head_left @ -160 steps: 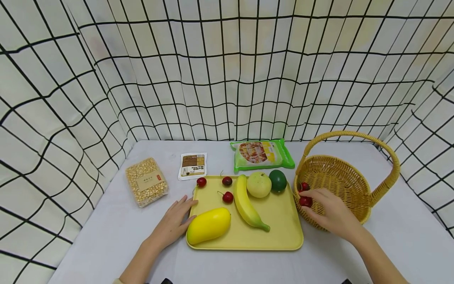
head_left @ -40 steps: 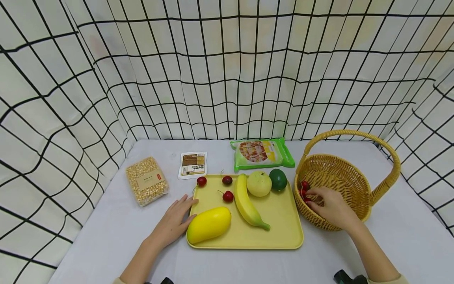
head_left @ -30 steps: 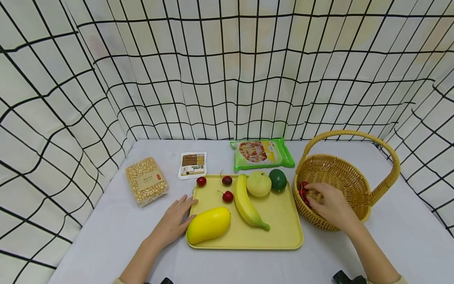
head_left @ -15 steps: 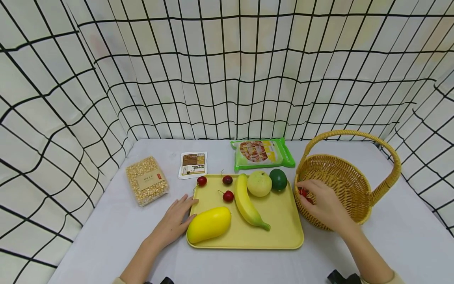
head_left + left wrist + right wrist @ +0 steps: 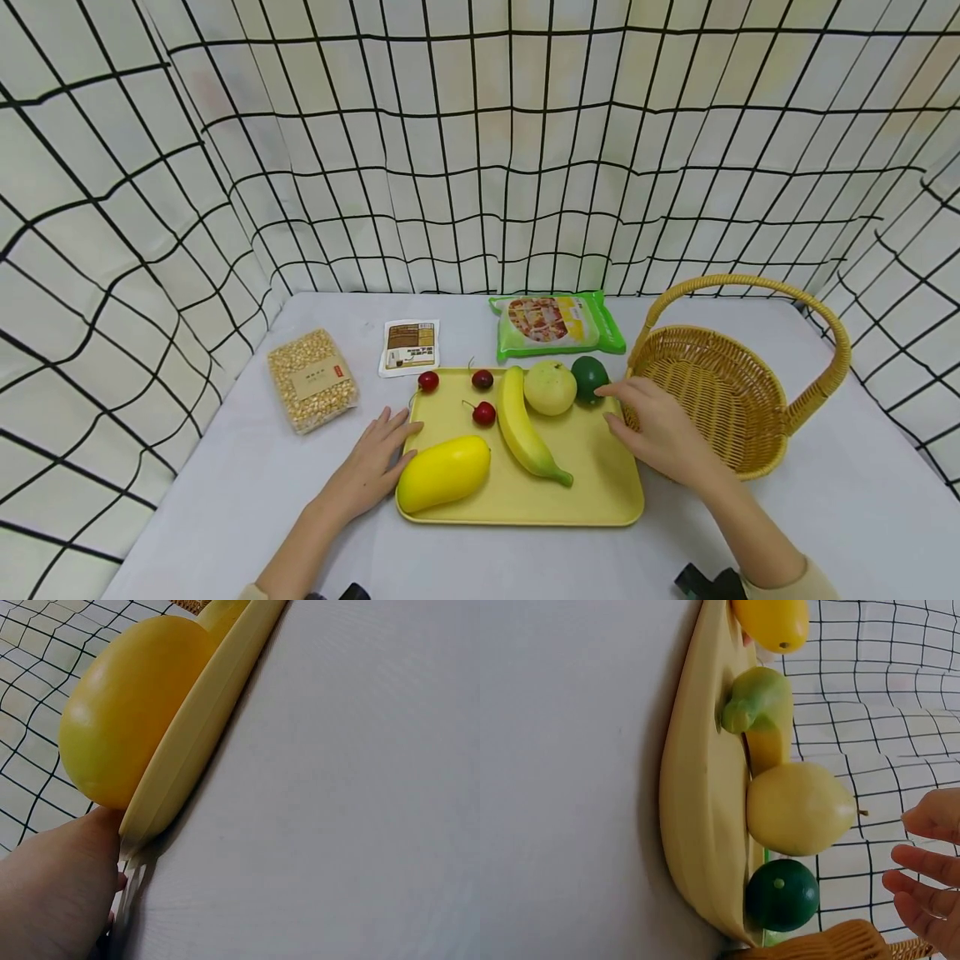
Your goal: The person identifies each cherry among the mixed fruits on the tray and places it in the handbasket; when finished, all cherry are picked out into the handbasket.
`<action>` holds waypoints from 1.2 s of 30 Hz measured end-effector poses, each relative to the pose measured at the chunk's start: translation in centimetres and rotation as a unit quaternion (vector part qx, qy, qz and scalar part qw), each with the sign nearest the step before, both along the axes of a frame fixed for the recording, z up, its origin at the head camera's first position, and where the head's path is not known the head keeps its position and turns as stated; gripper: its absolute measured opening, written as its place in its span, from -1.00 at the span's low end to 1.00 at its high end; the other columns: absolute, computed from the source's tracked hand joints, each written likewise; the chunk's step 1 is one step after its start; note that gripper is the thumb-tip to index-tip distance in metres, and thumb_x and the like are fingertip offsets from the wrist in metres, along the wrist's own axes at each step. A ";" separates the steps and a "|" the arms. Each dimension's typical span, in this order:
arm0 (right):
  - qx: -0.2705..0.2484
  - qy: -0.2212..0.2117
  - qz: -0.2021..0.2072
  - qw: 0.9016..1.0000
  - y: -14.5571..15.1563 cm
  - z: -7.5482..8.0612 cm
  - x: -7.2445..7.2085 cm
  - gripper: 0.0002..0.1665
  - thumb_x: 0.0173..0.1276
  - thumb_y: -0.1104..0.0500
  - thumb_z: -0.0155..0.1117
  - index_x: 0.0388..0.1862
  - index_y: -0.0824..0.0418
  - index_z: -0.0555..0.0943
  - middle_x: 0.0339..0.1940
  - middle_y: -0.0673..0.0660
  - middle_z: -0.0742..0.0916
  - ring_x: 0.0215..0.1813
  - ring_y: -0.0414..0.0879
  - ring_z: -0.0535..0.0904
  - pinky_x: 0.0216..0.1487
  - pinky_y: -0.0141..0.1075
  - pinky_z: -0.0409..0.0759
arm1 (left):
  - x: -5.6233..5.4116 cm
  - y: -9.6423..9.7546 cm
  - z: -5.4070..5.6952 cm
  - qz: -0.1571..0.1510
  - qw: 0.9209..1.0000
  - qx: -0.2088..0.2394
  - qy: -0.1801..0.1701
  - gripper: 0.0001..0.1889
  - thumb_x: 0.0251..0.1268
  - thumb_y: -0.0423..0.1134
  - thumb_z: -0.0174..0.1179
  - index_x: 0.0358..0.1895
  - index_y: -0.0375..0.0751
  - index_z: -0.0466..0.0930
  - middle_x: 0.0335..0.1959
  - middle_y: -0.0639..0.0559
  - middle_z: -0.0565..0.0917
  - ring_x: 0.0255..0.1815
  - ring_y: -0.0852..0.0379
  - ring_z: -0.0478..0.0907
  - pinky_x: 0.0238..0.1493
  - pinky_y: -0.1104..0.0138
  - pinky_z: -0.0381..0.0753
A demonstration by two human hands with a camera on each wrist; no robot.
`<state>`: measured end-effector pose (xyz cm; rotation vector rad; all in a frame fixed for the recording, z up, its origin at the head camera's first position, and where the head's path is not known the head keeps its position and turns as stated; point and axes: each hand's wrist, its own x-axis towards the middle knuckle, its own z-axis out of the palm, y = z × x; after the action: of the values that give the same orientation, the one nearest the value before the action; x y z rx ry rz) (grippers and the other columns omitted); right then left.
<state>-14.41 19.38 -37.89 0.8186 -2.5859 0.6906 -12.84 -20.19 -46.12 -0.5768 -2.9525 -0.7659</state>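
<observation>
My left hand (image 5: 372,462) rests at the left rim of the yellow tray (image 5: 600,500), thumb beside a yellow mango (image 5: 444,473). In the left wrist view the thumb (image 5: 82,847) meets the tray's corner under the mango. Over the tray's right edge, my right hand (image 5: 660,429) has thumb and fingers spread, holding nothing; the right wrist view shows the same gap between them. Nearest to it are a dark green round fruit (image 5: 590,380) and a pale yellow-green pear (image 5: 551,388). A banana (image 5: 525,433) and several cherries (image 5: 483,414) lie left of these.
A wicker basket (image 5: 731,400) with a tall handle stands right of the tray; my right hand covers part of its left side. Behind the tray lie a green food packet (image 5: 557,326) and a small white-brown pouch (image 5: 410,347). A bag of corn kernels (image 5: 312,380) lies far left.
My right hand was at the cherries inside the basket's left side; it has let go and moved left over the tray's edge. Those cherries are now hidden. My left hand has stayed put.
</observation>
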 end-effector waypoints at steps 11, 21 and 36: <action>0.026 -0.011 0.021 0.999 -2.3 -0.1 -0.2 -0.66 0.10 0.23 0.37 -0.09 0.15 0.60 -0.14 0.00 0.62 -0.08 -0.14 0.52 -0.16 -0.25 0.58 | 0.0 0.0 0.0 -0.002 1.000 -0.001 0.008 -0.58 0.33 -0.12 0.06 0.22 -0.10 0.39 0.36 -0.18 0.21 0.41 -0.19 -0.04 0.36 -0.04 -0.07; 0.048 -0.019 0.048 0.998 -4.2 -0.8 -0.9 -0.64 0.09 0.21 0.39 -0.09 0.17 0.60 -0.12 0.03 0.62 -0.03 -0.08 0.51 -0.09 -0.22 0.57 | 0.1 0.0 0.0 0.001 1.000 -0.002 0.001 -0.58 0.33 -0.12 0.05 0.23 -0.10 0.38 0.36 -0.16 0.21 0.41 -0.18 -0.04 0.37 -0.02 -0.09; 0.049 0.037 0.109 0.992 -7.0 -1.5 -2.6 -0.67 0.01 0.28 0.38 -0.17 0.16 0.63 -0.19 0.03 0.62 -0.08 -0.08 0.47 -0.06 -0.25 0.51 | 0.1 0.1 0.2 -0.002 1.000 0.006 0.003 -0.58 0.34 -0.14 0.05 0.24 -0.12 0.37 0.35 -0.15 0.23 0.40 -0.20 -0.04 0.36 -0.04 -0.09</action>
<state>-16.97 12.36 -39.44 1.1500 -2.5042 0.5836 -12.71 -20.10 -45.90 -0.5819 -2.9398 -0.7809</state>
